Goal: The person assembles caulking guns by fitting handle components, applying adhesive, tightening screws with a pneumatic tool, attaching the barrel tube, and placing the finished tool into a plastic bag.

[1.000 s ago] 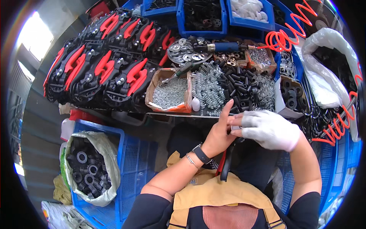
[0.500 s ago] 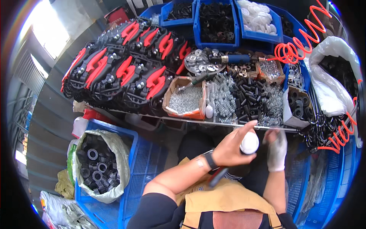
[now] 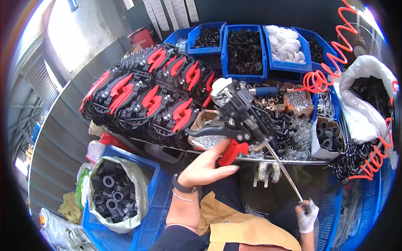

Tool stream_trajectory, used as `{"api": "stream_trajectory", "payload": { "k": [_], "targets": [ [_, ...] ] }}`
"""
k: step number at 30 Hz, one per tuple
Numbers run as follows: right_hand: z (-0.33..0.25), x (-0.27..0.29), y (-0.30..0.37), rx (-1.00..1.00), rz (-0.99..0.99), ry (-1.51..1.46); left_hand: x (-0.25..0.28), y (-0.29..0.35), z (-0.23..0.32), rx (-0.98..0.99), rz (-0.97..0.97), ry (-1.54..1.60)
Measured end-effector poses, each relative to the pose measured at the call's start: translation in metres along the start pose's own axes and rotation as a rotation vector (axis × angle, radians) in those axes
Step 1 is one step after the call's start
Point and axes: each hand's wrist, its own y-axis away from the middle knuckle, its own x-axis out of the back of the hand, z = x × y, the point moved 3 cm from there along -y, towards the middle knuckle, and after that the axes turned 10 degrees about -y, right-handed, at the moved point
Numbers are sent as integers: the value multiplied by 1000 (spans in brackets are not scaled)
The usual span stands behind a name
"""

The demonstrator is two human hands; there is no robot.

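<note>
The black-and-red assembly (image 3: 245,111) was held aloft over the front of the surface (image 3: 295,161), ahead and right of the left hand (image 3: 202,170), ahead and left of the right hand (image 3: 307,216). Its metal rod (image 3: 285,171) slanted down rightward. The left hand, nearer the body, was part-closed about the red lever (image 3: 232,153), thumb extended; the gloved right hand was curled round the rod's lower end. Some left fingers were hidden; the rod's seating could not be made out.
</note>
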Motion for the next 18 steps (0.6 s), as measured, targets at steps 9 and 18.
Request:
{"api": "stream_trajectory", "payload": {
  "k": [9,18],
  "targets": [
    [-103,-14,-67,-362,-323,-953,-126,0,-4,-78,352,-681],
    [-121,1,-96,-188,-551,-188,-58,-30,1,-256,608,-674]
  ]
}}
